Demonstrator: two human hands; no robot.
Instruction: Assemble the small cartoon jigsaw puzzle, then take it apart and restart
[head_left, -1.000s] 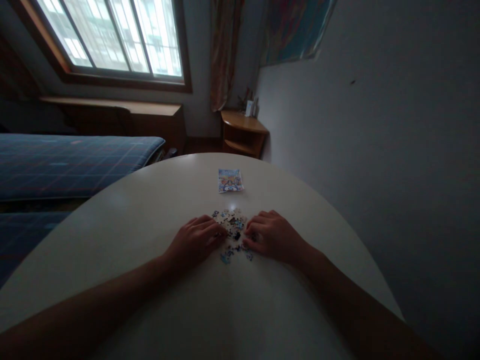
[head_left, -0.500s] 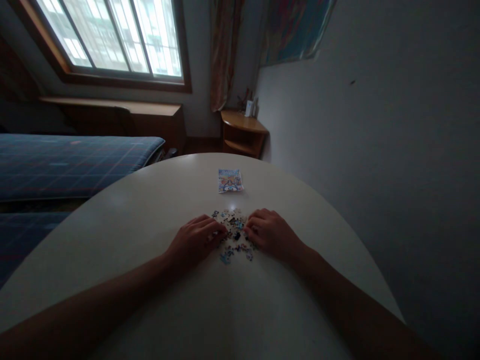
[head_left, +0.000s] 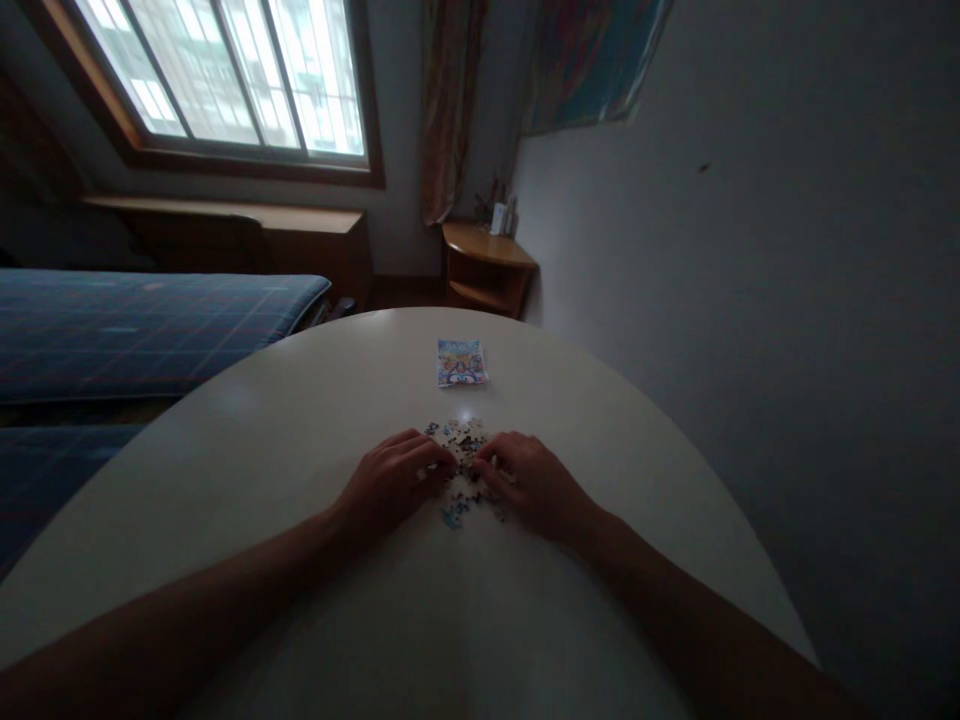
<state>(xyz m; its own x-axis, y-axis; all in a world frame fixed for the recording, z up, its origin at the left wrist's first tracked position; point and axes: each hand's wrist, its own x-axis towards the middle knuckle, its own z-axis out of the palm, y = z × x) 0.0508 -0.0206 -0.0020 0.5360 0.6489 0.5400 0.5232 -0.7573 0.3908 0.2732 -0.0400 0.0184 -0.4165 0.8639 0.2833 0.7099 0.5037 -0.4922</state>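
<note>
With the clock centred on the puzzle heap and twelve pointing away from the person, a blue plaid mattress [head_left: 150,325] lies at ten o'clock, beyond the edge of the round, glossy off-white surface [head_left: 300,420], and a brown-framed window [head_left: 225,75] shows at eleven. The bare left forearm [head_left: 225,580] comes in from eight o'clock, low and nearly straight, to the left hand [head_left: 394,475] at nine, back uppermost, knuckles raised, fingers curled, index finger and thumb tips reaching the heap's near-left edge; whether they grip a piece I cannot tell. In the middle lies the loose heap of small grey, blue and dark interlocking jigsaw puzzle pieces [head_left: 466,441], spilling toward six o'clock. At twelve, apart from it, lies a flat, square blue-and-white printed packet [head_left: 461,363], with a curved wooden corner shelf [head_left: 487,245] well beyond. At three, the right hand [head_left: 529,480] arches palm down, fingers bent, index finger and thumb directed at the pieces; its grip cannot be told either. The right forearm [head_left: 690,590] slants off toward four, and the plain grey wall [head_left: 750,300] stands at two.
</note>
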